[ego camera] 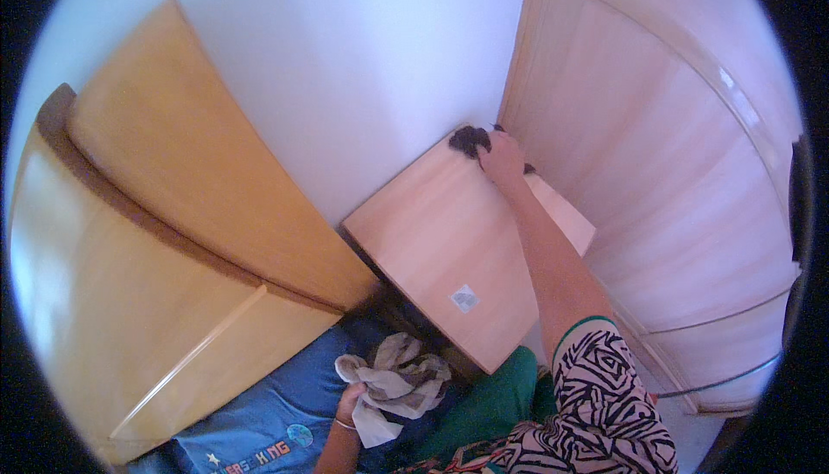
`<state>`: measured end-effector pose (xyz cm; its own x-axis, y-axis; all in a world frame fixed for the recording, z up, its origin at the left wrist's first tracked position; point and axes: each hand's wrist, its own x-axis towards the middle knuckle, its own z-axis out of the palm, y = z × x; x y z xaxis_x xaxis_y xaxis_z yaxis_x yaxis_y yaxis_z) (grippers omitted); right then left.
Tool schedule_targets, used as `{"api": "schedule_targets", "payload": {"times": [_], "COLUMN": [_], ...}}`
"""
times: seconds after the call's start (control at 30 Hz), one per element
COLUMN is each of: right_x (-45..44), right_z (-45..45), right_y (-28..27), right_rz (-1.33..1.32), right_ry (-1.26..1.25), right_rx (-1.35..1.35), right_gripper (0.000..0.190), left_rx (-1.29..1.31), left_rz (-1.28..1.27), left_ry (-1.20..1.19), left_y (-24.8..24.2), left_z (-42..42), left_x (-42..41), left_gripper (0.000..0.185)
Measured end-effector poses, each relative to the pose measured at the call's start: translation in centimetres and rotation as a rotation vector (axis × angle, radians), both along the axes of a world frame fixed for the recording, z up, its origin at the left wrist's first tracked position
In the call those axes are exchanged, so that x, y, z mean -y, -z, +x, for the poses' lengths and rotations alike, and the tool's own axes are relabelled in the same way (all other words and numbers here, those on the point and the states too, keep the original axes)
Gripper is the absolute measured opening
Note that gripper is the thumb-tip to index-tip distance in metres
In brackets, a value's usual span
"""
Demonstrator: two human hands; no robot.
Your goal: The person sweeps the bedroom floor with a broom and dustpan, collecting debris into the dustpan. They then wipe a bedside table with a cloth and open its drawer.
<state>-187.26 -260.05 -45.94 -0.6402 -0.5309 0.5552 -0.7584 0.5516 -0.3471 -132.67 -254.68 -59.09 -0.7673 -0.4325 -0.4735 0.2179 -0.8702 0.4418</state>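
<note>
My right hand (pixel 504 158) is closed on a dark, bunched cloth (pixel 471 142) that lies at the far corner of a small light-wood tabletop (pixel 427 221). A bit of dark material also shows past the hand on its right side. My left hand (pixel 351 403), with a thin band at the wrist, grips a crumpled whitish-grey cloth (pixel 401 377) in front of my lap, near the tabletop's close corner. A small square sticker (pixel 464 298) is on the tabletop.
A bed's wooden headboard (pixel 194 169) and a yellowish wooden panel (pixel 149 293) stand at the left, beside blue printed fabric (pixel 272 403). A white wall (pixel 337 72) rises behind the small table. A large wooden door or cabinet front (pixel 654 150) is at the right, with a dark cable (pixel 719 383) low down.
</note>
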Motion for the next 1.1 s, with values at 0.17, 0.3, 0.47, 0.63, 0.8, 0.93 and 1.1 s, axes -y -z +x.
{"api": "schedule_targets", "payload": {"times": [0.17, 0.3, 0.47, 0.63, 0.8, 0.93, 1.1], "right_x": [4.8, 5.1, 4.1, 1.3, -2.4, -9.4, -16.6], "right_z": [4.3, 12.5, 23.6, 22.3, 13.0, 7.3, 7.5], "right_y": [-1.1, -1.3, -0.9, 2.7, 5.2, 9.7, 13.5], "right_rz": [0.121, -0.039, -0.033, 0.046, 0.046, 0.052, 0.014], "right_ry": [-0.224, -0.476, -0.837, -0.811, -0.412, -0.147, -0.115], "right_rx": [0.073, -0.014, -0.060, 0.108, 0.343, 0.276, 0.157], "right_gripper": [0.045, 0.042, 0.030, 0.029, 0.029, 0.032, 0.041], "left_rx": [0.026, 0.127, 0.160, 0.165, 0.169, 0.107, 0.309], "left_rz": [-0.066, -0.045, -0.195, -0.217, -0.219, -0.275, -0.189], "left_ry": [0.035, -0.019, -0.096, -0.178, -0.176, -0.079, -0.215], "left_y": [2.4, 1.7, -1.0, -1.7, 0.9, 4.3, 6.3], "left_z": [-0.3, -1.0, 0.0, 0.1, 1.3, 3.3, 3.1], "left_x": [2.3, 1.9, -1.3, -4.2, -3.4, -2.3, -2.8], "left_gripper": [0.054, 0.048, 0.046, 0.045, 0.042, 0.043, 0.040]}}
